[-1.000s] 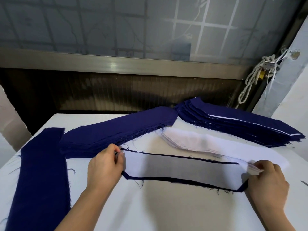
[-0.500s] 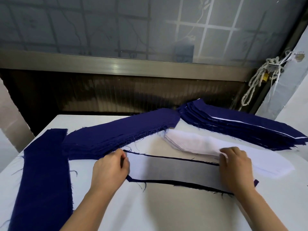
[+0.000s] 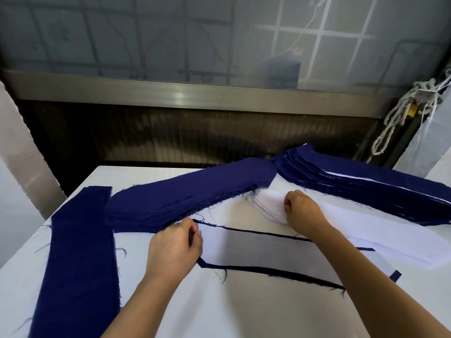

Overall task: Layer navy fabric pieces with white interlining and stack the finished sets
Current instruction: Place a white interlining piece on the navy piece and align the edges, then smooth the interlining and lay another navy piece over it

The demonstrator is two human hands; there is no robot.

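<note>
a tall finished stack [image 3: 366,189] lies far right, yet a thick navy pile [image 3: 190,193] waits far left (much left, i judge). left hand [image 3: 175,242] pinches the near layered set [image 3: 256,252]; right hand [image 3: 302,211] curls fingers into the white pile [image 3: 266,207].

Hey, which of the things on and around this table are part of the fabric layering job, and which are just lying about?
Job: left hand, gripping the layered set; right hand, holding the white interlining pile; loose navy pile; finished stack; navy strips far left, probably.
Lying about: knotted white rope; frosted window.
</note>
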